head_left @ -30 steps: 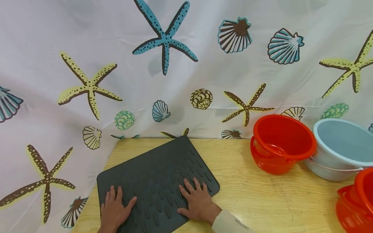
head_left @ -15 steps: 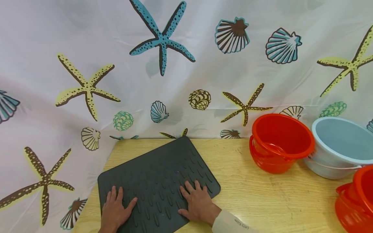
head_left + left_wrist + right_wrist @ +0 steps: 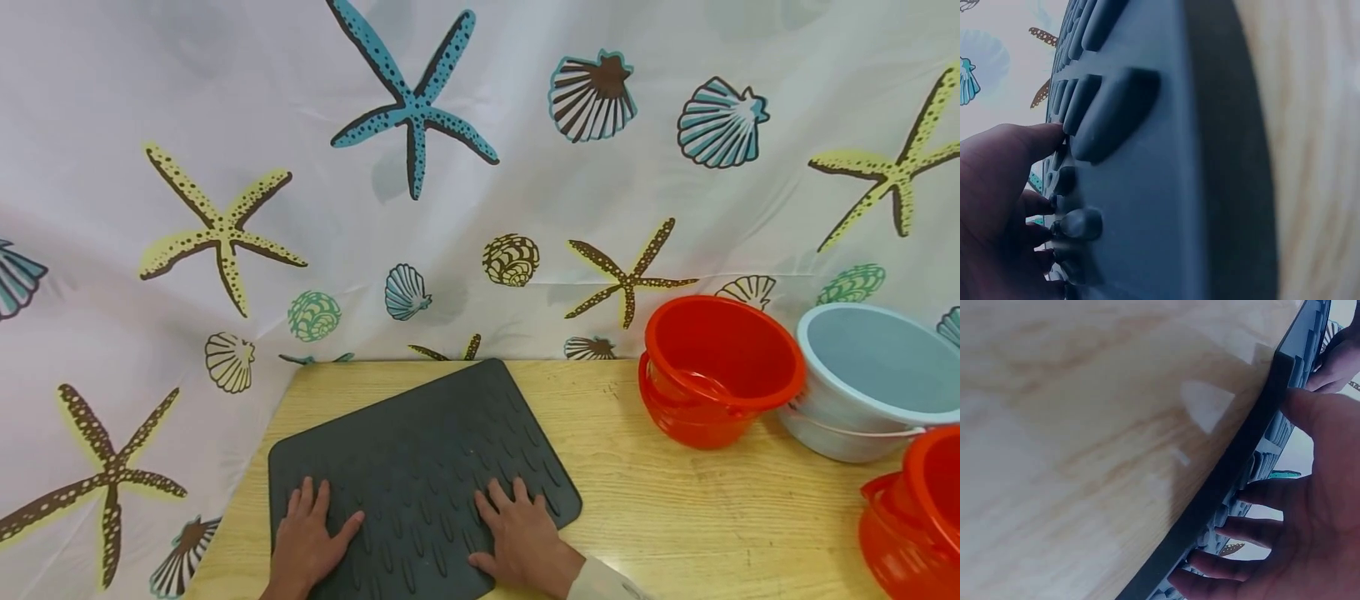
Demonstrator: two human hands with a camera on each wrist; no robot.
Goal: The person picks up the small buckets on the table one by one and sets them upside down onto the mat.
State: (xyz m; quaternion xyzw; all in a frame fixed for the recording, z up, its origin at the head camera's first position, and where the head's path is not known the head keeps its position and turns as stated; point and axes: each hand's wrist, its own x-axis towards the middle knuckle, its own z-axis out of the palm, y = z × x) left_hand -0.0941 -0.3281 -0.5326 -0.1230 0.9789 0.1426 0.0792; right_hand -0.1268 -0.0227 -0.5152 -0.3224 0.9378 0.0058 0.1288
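Note:
A dark grey rubber mat (image 3: 420,450) with raised oval ridges lies at an angle on the wooden table, its near end cut off by the lower frame edge. My left hand (image 3: 307,537) rests on its left part, fingers spread and pointing away. On its right part my right hand (image 3: 521,537) lies with fingers spread, close to the mat's right edge. Seen from the left wrist, the thumb (image 3: 1044,140) and fingertips touch the ridges. From the right wrist, the fingers (image 3: 1254,531) meet the mat's ridged top, over its thick edge.
Right of the mat stand a red bucket (image 3: 720,358), a pale blue bucket (image 3: 847,433) and another red bucket (image 3: 900,533), partly out of frame. A white curtain (image 3: 465,192) printed with starfish and shells hangs behind the wooden table (image 3: 660,508) and along its left side.
In the last half second the mat has slid a little to the right, both hands moving along with it. Before that, hands and mat stayed nearly still. The buckets keep their places.

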